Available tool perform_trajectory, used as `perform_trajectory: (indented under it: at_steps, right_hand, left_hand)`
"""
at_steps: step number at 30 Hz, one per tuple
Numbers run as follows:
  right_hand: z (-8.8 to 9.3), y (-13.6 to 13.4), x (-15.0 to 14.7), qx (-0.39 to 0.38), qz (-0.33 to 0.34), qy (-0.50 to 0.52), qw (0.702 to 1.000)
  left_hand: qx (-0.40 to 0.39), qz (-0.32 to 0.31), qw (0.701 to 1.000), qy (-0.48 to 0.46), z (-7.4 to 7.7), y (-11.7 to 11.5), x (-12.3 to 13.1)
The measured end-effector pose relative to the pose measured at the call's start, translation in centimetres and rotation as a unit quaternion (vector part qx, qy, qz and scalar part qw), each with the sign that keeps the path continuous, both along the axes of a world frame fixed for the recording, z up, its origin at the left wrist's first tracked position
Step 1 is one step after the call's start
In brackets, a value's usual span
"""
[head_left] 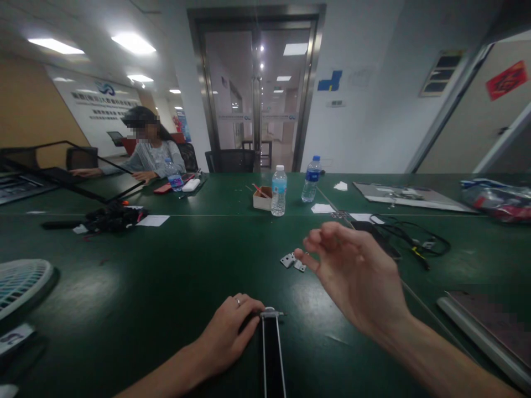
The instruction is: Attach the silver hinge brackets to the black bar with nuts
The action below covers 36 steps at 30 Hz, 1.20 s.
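Left hand gripping black rail, right hand loose, empty; sticks in small box.

You are sitting in an office workspace, something like a meeting or assembly room. A long green worktop is stretching across the room, and another person is sitting at its far left side with a laptop. Glass double doors are opening onto a lit corridor behind, ceiling light panels are glowing overhead, and a company wall sign is showing at the left. Water bottles, papers and cables are lying about.
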State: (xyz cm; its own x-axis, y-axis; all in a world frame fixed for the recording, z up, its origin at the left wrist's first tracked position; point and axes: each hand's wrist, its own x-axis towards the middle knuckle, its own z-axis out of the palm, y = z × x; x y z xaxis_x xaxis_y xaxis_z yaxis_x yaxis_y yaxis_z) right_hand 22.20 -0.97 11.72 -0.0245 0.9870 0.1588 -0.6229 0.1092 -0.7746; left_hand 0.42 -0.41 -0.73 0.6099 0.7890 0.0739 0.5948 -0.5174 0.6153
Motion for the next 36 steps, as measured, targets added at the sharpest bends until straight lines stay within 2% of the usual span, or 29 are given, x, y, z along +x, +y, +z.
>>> perform_trajectory:
  at_steps: [3,5,11,14,15,17,20,23,25,27,30,36]
  right_hand:
    - [-1.2,1.8,0.5,-0.046,-0.066,-0.096,0.992]
    - [-2.3,3.3,1.2,-0.069,-0.084,-0.151,0.982]
    - [-5.7,7.5,3.4,-0.04,-0.057,-0.266,0.961]
    - [-7.1,8.9,4.1,-0.043,-0.058,-0.349,0.934]
    - [-7.5,9.2,4.4,-0.046,-0.06,-0.392,0.917]
    - [-8.0,9.7,4.8,-0.033,-0.068,-0.501,0.862]
    - [-8.6,10.0,5.2,0.035,-0.077,-0.663,0.744]
    - [-9.2,10.3,5.3,0.118,-0.046,-0.763,0.634]
    - [-9.8,10.6,5.2,0.164,-0.006,-0.794,0.585]
    - [-10.5,10.8,5.0,0.189,0.026,-0.811,0.554]
    - [-11.4,11.1,4.5,0.195,0.032,-0.813,0.548]
    - [-12.3,11.1,3.6,0.219,0.004,-0.786,0.578]
  left_hand:
    - [0.004,0.001,1.0,0.004,0.0,0.0,0.0]
    - [0.007,0.005,1.0,0.004,0.1,-0.1,0.1]
    - [0.005,0.005,1.0,0.005,0.3,-0.1,0.2]
    - [-0.002,0.003,1.0,0.007,0.5,-0.1,0.1]
    - [-0.005,0.002,1.0,0.006,0.6,-0.1,0.1]
    - [-0.009,0.001,1.0,0.003,0.6,-0.1,0.0]
    - [-0.009,0.001,1.0,0.0,0.6,-0.2,0.1]
    - [-0.007,0.0,1.0,-0.001,0.6,-0.2,0.1]
    - [-0.004,0.002,1.0,-0.003,0.5,-0.2,0.2]
    - [-0.001,0.002,1.0,-0.005,0.5,-0.2,0.2]
    - [-0.003,0.001,1.0,-0.003,0.6,-0.1,0.2]
    - [-0.001,0.0,1.0,0.007,1.0,-0.2,0.3]
